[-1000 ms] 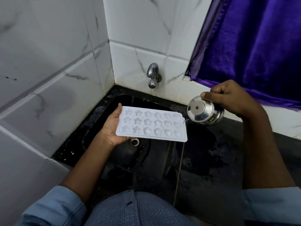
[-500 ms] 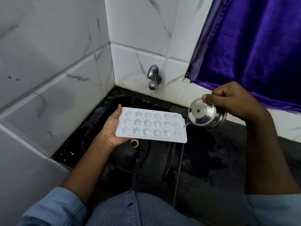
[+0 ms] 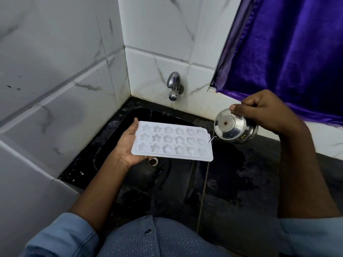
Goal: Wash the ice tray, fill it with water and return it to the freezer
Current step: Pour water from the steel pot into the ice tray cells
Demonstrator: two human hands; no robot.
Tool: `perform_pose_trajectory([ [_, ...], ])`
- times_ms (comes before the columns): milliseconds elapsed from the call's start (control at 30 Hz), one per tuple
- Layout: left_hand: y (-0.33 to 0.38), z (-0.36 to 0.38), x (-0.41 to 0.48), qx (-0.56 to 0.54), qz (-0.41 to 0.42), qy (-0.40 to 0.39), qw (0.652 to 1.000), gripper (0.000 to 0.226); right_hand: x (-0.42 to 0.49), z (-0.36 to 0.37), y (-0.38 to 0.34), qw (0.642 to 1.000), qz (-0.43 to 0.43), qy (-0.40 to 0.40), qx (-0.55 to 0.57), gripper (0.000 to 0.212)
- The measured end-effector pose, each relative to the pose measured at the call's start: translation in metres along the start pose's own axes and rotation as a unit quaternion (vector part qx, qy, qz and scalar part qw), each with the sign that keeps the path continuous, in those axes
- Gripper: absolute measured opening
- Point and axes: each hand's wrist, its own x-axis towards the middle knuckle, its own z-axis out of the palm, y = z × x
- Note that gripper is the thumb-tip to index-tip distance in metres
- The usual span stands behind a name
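Observation:
A white ice tray (image 3: 172, 140) with star, flower and heart cells is held level over the black sink (image 3: 167, 175). My left hand (image 3: 128, 145) grips its left end, thumb on the top edge and fingers underneath. My right hand (image 3: 263, 110) holds a small steel cup (image 3: 234, 127) tipped on its side at the tray's right end. A thin stream of water runs from the cup's rim into the rightmost cells. A fine thread of water falls from the tray's right corner into the sink.
A chrome tap (image 3: 174, 86) juts from the white marble-look tiles above the sink's back edge. A purple curtain (image 3: 289, 52) hangs at the upper right. The wet black counter (image 3: 250, 173) extends to the right of the basin. The drain (image 3: 153, 161) shows below the tray.
My right hand and the cup have shifted slightly right and down while pouring. The tray stays in the same place.

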Motion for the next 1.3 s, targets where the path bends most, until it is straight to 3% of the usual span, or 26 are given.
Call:
perform_pose_trajectory([
  [267, 0.001, 0.002, -0.002, -0.008, 0.002, -0.002, 1.000, 0.076, -0.001, 0.002, 0.002, 1.000, -0.001, 0.000, 0.005, 0.051],
  [1300, 0.004, -0.001, 0.005, -0.008, -0.001, 0.000, 1.000, 0.076, 0.016, 0.019, -0.017, 0.999, -0.050, -0.006, 0.004, 0.057],
])
